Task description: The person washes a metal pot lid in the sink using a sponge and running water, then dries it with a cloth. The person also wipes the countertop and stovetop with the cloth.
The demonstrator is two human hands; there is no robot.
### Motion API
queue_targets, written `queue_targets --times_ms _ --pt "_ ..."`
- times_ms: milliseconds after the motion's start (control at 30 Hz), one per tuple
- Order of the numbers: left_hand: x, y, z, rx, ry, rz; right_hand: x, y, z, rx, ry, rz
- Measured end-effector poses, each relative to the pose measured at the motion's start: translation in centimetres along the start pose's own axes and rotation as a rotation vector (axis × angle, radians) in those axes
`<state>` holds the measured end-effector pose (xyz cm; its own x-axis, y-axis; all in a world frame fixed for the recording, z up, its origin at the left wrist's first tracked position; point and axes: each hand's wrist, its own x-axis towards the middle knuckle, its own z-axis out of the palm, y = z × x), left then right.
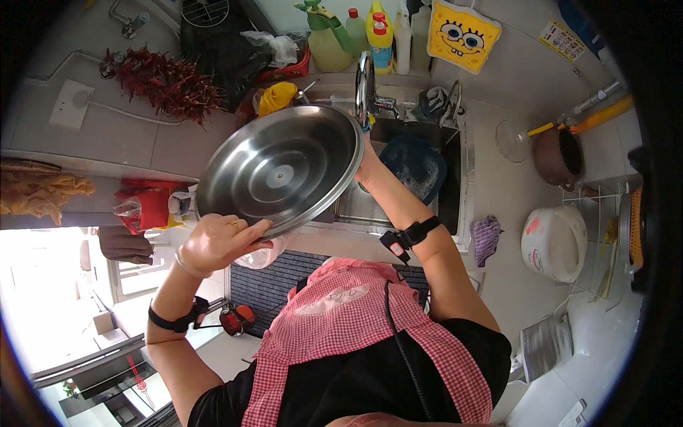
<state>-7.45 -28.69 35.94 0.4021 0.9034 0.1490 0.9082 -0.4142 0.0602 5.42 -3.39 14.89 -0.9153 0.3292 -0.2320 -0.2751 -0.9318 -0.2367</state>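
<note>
A large round stainless steel lid [251, 155] is held up at a tilt in front of the sink, its concave inner face with a small central screw towards me. My left hand [224, 240] grips its lower left rim, thumb or fingers lying over the edge. At the right rim, my right hand [367, 163] holds on from behind, its fingers mostly hidden by the metal. Just right of it, a dark blue basin [413, 165] with suds sits in the sink [464, 187]. The chrome faucet [365, 91] rises close to the lid's upper right edge.
Behind the sink stand a green pump sprayer [325, 40] and several bottles. Dried red chillies [165, 85] hang at the left wall. A purple cloth [485, 240], a white rice cooker [554, 243] and a brown pot [557, 155] are on the right. A yellow cloth [277, 99] lies behind the lid.
</note>
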Motion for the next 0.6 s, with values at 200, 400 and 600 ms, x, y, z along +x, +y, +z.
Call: queue_targets --times_ms 200,400,600 --pt "-2.3 -1.7 -1.8 0.136 -0.298 0.085 -1.6 1.7 -2.5 -0.112 -0.050 0.108" --pt "-2.0 -3.6 0.4 0.159 -0.243 0.026 -0.8 4.8 -6.4 -0.463 0.323 0.139" --pt "-3.3 -6.0 3.6 -0.115 0.405 -0.593 -1.5 5.6 -9.9 -0.459 0.502 0.078"
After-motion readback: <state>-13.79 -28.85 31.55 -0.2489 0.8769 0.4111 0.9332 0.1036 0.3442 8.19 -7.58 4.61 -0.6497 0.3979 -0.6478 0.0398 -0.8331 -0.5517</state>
